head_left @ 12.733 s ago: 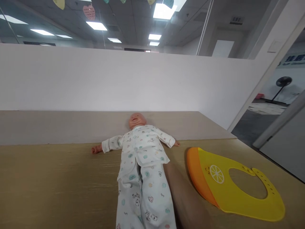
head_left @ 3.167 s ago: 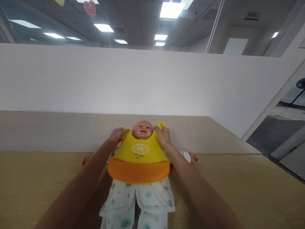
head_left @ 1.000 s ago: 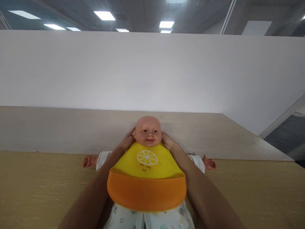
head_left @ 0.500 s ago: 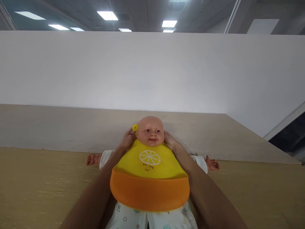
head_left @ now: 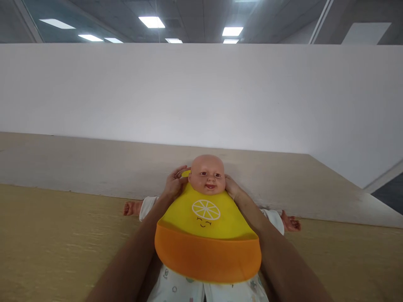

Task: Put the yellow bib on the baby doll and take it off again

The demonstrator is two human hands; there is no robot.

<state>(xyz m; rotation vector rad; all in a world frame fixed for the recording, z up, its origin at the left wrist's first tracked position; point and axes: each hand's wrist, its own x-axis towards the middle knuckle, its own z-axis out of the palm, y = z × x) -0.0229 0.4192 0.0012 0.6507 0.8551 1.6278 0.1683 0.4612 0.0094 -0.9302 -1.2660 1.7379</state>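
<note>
My left hand [head_left: 174, 184] grasps the strap end [head_left: 186, 173], which stood clear of my fingers moments ago and now sits among them, seemingly better controlled; the bib [head_left: 208, 248] covers the doll [head_left: 208, 167]; my right hand [head_left: 233, 188], partly behind its head, I cannot tell.

Your left hand [head_left: 175, 183] and right hand [head_left: 232, 187] were bare, with slim fingers [head_left: 180, 169] showing on the left one and much of the right one hidden from view. Your left forearm [head_left: 137, 245] and right forearm [head_left: 277, 245] were bare too, tapering smoothly toward the hands.
</note>
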